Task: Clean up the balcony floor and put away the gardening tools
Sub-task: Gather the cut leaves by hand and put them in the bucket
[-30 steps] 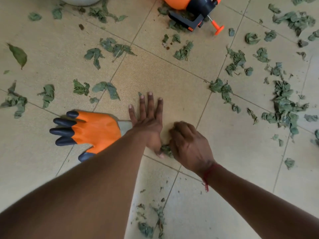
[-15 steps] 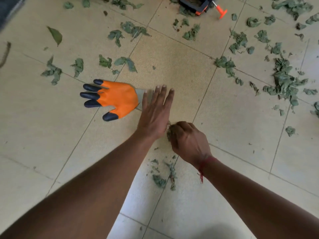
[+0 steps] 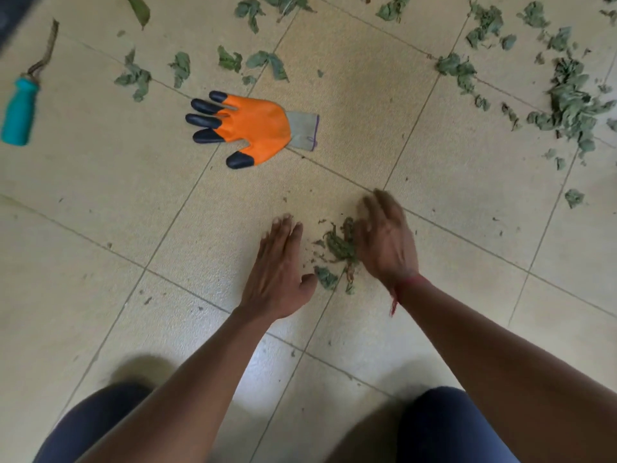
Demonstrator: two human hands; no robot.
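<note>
A small leaf pile (image 3: 339,245) lies on the floor (image 3: 100,195) between the hands. The left hand (image 3: 278,272) rests flat, grip apart. The blurred right hand (image 3: 387,242) touches the pile, fingers spread. A glove (image 3: 257,127) lies beyond the left hand, a teal-handled tool (image 3: 18,111) far left, and loose leaves (image 3: 574,105) far right.

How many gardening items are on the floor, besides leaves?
2. The glove lies beyond the left hand; the teal-handled tool lies at the far left edge. More may sit outside the view.
</note>
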